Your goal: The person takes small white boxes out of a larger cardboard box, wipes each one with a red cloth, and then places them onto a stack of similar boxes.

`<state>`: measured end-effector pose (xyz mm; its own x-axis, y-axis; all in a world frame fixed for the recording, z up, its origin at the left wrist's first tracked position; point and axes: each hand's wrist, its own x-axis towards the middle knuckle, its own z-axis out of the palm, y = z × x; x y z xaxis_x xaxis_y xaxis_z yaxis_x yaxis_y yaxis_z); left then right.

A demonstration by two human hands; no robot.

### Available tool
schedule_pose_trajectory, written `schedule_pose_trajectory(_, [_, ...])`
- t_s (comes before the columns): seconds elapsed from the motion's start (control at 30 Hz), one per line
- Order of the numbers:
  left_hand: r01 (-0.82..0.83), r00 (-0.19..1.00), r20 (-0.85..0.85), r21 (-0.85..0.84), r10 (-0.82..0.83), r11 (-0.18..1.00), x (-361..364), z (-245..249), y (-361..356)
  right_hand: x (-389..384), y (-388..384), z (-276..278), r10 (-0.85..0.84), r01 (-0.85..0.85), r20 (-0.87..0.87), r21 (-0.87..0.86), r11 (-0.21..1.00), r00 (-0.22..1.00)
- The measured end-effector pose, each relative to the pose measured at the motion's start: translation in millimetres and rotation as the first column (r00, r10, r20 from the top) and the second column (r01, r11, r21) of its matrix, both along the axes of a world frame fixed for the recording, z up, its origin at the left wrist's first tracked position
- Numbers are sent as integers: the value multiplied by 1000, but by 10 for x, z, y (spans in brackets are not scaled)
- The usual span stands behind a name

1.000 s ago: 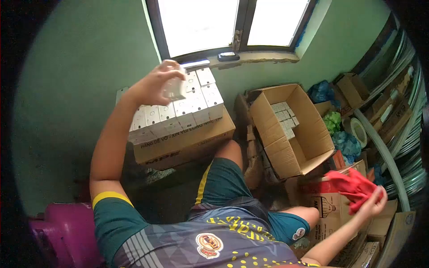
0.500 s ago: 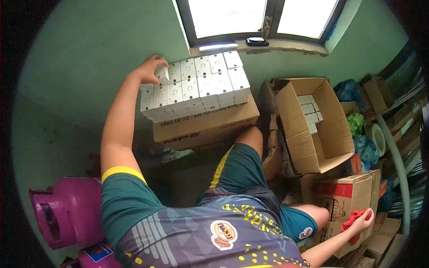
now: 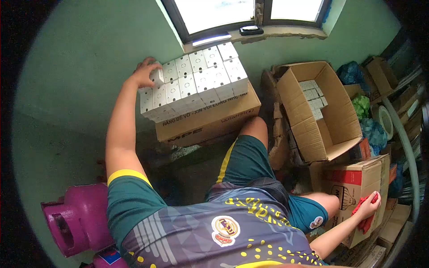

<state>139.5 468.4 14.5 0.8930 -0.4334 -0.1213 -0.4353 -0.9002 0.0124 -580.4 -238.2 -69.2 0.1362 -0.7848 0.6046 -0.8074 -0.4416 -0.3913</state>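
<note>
At the left end of the stack's back row, my left hand (image 3: pixel 145 73) has its fingers closed around a white electrical box (image 3: pixel 157 77). The box sits against its neighbours; its underside is hidden. The stack of white electrical boxes (image 3: pixel 188 87), with round knockouts and small slots on their faces, stands in rows on a closed cardboard carton (image 3: pixel 210 118) lettered MPE. Far off to the right, my right hand (image 3: pixel 369 206) grips a crumpled red cloth (image 3: pixel 363 219) beside another carton (image 3: pixel 353 187).
An open carton (image 3: pixel 308 129) right of my knee contains several white boxes (image 3: pixel 314 96). A purple gas cylinder (image 3: pixel 85 216) stands at my left. The window sill (image 3: pixel 286 33) runs behind the stack. Bags, a pale hose (image 3: pixel 404 147) and cardboard crowd the right side.
The camera view has shifted slightly. My left hand has brought the white box lower, in against the end of the back row. My right hand keeps hold of the red cloth.
</note>
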Motion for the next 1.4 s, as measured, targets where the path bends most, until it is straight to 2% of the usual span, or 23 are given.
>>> schedule_pose_trajectory(0.1, [3, 998, 55, 40, -5, 999, 33, -35, 29, -64, -79, -63, 58, -59, -104, -6, 998, 993])
schedule_pose_trajectory(0.23, [1, 999, 52, 37, -3, 999, 46, 1, 28, -33, -101, -74, 74, -75, -90, -18, 997, 993])
schedule_pose_trajectory(0.37, [55, 994, 89, 34, -58, 998, 4, 37, 58, -75, -56, 38, 141, -137, -6, 195, 971, 990])
schedule_pose_trajectory(0.4, [58, 992, 113, 35, -62, 998, -37, 55, 65, -203, -94, 63, 270, -298, 129, 337, 893, 954])
schedule_pose_trajectory(0.47, [106, 984, 141, 10, -106, 994, -72, 155, -29, -217, 170, 370, 460, -464, 97, 336, 820, 882])
schedule_pose_trajectory(0.53, [185, 974, 151, -83, -171, 979, -238, 391, -450, -268, 255, 535, 441, -444, 126, 477, 759, 888])
schedule_pose_trajectory(0.57, [214, 968, 162, -146, -190, 966, -376, 546, -705, -503, 3, 319, 429, -357, -133, 370, 857, 893])
schedule_pose_trajectory(0.63, [352, 899, 313, -96, -307, 931, -663, 726, -1281, -555, -51, 191, 144, 0, -493, 280, 960, 858])
schedule_pose_trajectory(0.67, [448, 876, 280, -174, -393, 877, -760, 749, -1625, -610, -178, 57, 279, -191, -289, 297, 935, 916])
schedule_pose_trajectory(0.73, [576, 817, 220, -340, -533, 743, -1058, 739, -2262, -437, -56, 80, 185, -134, -202, 243, 961, 962])
schedule_pose_trajectory(0.77, [678, 734, 229, -276, -639, 681, -1212, 724, -2621, -344, 8, 146, 166, -127, -161, 225, 966, 973])
schedule_pose_trajectory(0.83, [697, 698, 106, -330, -709, 637, -1651, 695, -3424, -253, 86, 183, 135, -120, -73, 189, 975, 988])
schedule_pose_trajectory(0.87, [744, 618, 73, -378, -783, 552, -1806, 633, -3800, -278, 69, 199, 47, -35, -121, 96, 995, 992])
schedule_pose_trajectory(0.93, [765, 485, -44, -463, -874, 447, -2123, 457, -4557, -421, -17, 228, -134, 115, -202, -103, 988, 970])
schedule_pose_trajectory(1.0, [780, 381, -100, -500, -919, 377, -2169, 67, -5277, -357, -142, 4, -105, 107, -24, 125, 986, 994])
schedule_pose_trajectory(1.03, [778, 398, -163, -462, -903, 426, -2167, -190, -5653, -395, -168, -49, -114, 96, 65, 230, 968, 991])
schedule_pose_trajectory(1.07, [774, 418, -223, -420, -881, 474, -2156, -482, -6017, -440, -198, -47, -172, 192, -109, 211, 959, 979])
schedule_pose_trajectory(1.13, [849, 486, -145, -156, -862, 505, -2162, -1122, -6617, -328, -110, 88, -197, 220, -121, 223, 950, 973])
schedule_pose_trajectory(1.2, [847, 529, -181, 62, -829, 527, -2127, -1846, -7132, -254, -80, 202, -210, 236, -121, 274, 932, 970])
schedule_pose_trajectory(1.3, [862, 505, -335, 249, -796, 442, -2100, -2814, -7575, -251, -98, 141, -153, 107, 145, 284, 953, 978])
schedule_pose_trajectory(1.33, [860, 504, -345, 291, -792, 420, -2117, -3026, -7692, -310, -121, 154, -168, 155, 28, 255, 955, 985])
schedule_pose_trajectory(1.37, [856, 502, -359, 336, -787, 392, -2128, -3214, -7751, -286, -131, 142, -151, 103, 175, 254, 962, 973])
schedule_pose_trajectory(1.4, [850, 501, -375, 385, -780, 360, -2187, -3325, -7773, -260, -124, 149, -158, 100, 214, 260, 960, 964])
